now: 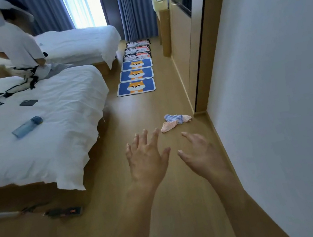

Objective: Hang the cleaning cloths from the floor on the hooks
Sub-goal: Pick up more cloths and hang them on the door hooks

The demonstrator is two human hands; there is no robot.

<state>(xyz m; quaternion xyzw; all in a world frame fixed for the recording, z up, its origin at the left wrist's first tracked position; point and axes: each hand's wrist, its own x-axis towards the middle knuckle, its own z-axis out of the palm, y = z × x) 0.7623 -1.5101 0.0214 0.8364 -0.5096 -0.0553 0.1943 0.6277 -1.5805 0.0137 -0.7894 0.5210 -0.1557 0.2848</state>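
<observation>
Crumpled cleaning cloths lie on the wooden floor near the right wall: a blue striped cloth [173, 118] and an orange-pink striped cloth [169, 126], touching each other. My left hand [148, 159] is stretched forward with fingers spread, holding nothing, a short way in front of the cloths. Beside it my right hand [201, 152] is also held out with relaxed fingers and is empty. Neither hand touches a cloth. No hooks are in view.
A white bed [51, 136] with a blue bottle [27, 126] fills the left. A person sits between the two beds [17, 48]. A row of several floor mats [137, 86] runs toward the curtains. The white wall [282, 97] bounds the right.
</observation>
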